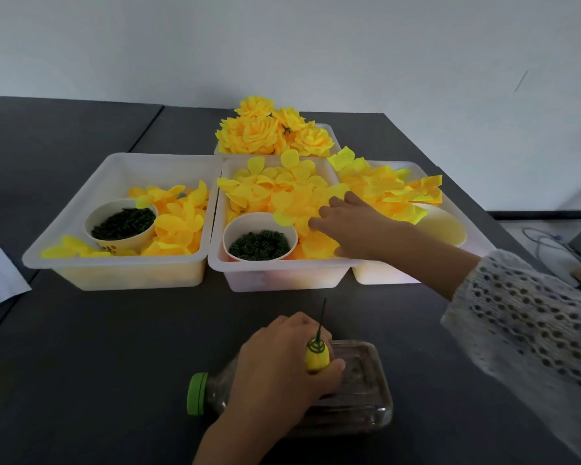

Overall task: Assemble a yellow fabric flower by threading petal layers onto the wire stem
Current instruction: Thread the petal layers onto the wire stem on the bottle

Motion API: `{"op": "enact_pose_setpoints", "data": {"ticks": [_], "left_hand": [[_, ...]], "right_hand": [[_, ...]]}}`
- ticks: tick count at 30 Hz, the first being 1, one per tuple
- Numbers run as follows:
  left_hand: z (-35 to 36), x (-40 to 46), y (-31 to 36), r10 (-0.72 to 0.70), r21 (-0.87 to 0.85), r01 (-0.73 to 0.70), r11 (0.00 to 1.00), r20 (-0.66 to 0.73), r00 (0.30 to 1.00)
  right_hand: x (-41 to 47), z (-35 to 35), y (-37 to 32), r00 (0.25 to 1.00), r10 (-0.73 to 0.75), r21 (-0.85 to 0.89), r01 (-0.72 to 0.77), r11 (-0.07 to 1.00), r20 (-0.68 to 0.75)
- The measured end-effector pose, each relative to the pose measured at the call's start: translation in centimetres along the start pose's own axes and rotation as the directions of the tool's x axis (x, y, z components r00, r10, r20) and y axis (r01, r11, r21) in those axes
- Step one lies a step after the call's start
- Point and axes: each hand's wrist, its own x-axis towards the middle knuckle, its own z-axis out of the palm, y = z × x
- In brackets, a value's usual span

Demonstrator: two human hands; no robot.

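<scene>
Reaching into the middle tray [282, 266], the right hand [353, 226] lies with fingers spread flat on the yellow petal layers [282, 193], gripping nothing. Nearer the camera, the left hand [282, 370] pinches a yellow bud [317, 357] whose dark wire stem [322, 317] points upward, above a clear bottle [359, 391] lying on its side on the dark table [114, 347]. Finished flowers [269, 129] fill the far tray.

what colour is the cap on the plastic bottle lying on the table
Light green cap, seen in the head view.
</scene>
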Motion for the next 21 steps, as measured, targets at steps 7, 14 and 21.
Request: {"op": "enact_pose_setpoints", "data": {"ticks": [7,14,21], "left_hand": [[-0.9,0.0,-0.5,-0.013,-0.128,0.032,0.991,0.152,0.988],[-4.0,1.0,-2.1,-0.055,-0.711,-0.086,0.698,-0.173,0.983],[-6.3,1.1,0.2,-0.236,-0.777,0.098,0.622,-0.066,0.97]], "right_hand": [[-0.8,-0.8,1.5,0.977,0.095,0.327,-0.028,0.945,-0.191],[-6.6,-6.1,1.3,0.863,0.454,0.96,0.11,0.258,-0.221],[-12.1,-7.9,-3.9,0.995,0.103,0.838,0.071,-0.541,-0.018]]}}
